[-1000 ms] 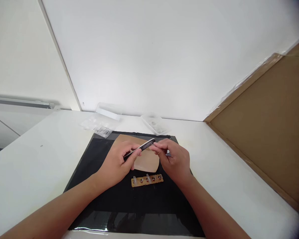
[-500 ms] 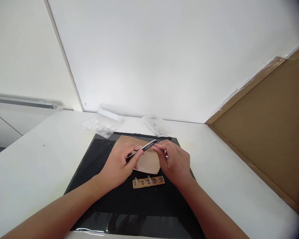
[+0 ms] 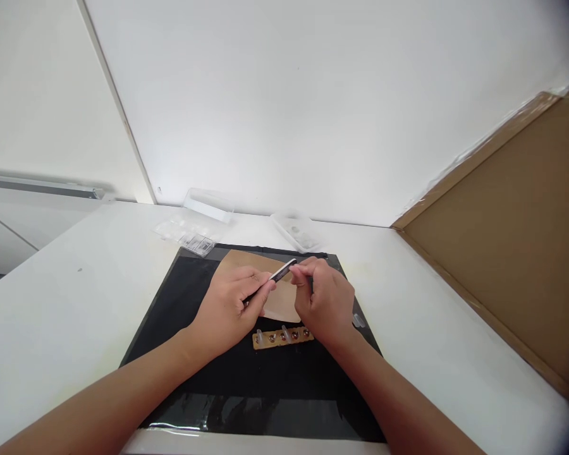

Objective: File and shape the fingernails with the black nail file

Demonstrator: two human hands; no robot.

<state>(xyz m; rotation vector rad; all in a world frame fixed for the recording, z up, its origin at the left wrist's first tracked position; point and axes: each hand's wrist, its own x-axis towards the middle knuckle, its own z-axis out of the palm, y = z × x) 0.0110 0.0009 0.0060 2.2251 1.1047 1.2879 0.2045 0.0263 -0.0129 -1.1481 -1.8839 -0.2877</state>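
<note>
My left hand point(image 3: 239, 297) is closed around a nail file point(image 3: 283, 270), a slim dark stick with a pale edge and a rounded tip. The file slants up to the right, its tip reaching my right hand point(image 3: 325, 300). Thumb and forefinger of that hand pinch together by the file's tip; whatever is between them is too small and hidden to name. Under both hands lies a tan sheet point(image 3: 279, 300). Nearer to me, a yellowish strip point(image 3: 277, 340) bears a row of shiny round studs, with clear nail tips point(image 3: 285, 333) standing on some of them.
A black mat point(image 3: 246, 392) under clear plastic covers part of the white table point(image 3: 76, 303). Behind it lie a clear plastic box point(image 3: 208, 205), a labelled plastic bag point(image 3: 196, 243) and a clear tray point(image 3: 298, 234). Small clear pieces point(image 3: 358, 320) rest beside my right wrist. Brown cardboard point(image 3: 512, 221) stands right.
My right hand has turned slightly and shifted along the nail file's tip, uncovering small clear pieces at the mat's right side. My left hand keeps its hold. The whole view has shifted slightly.
</note>
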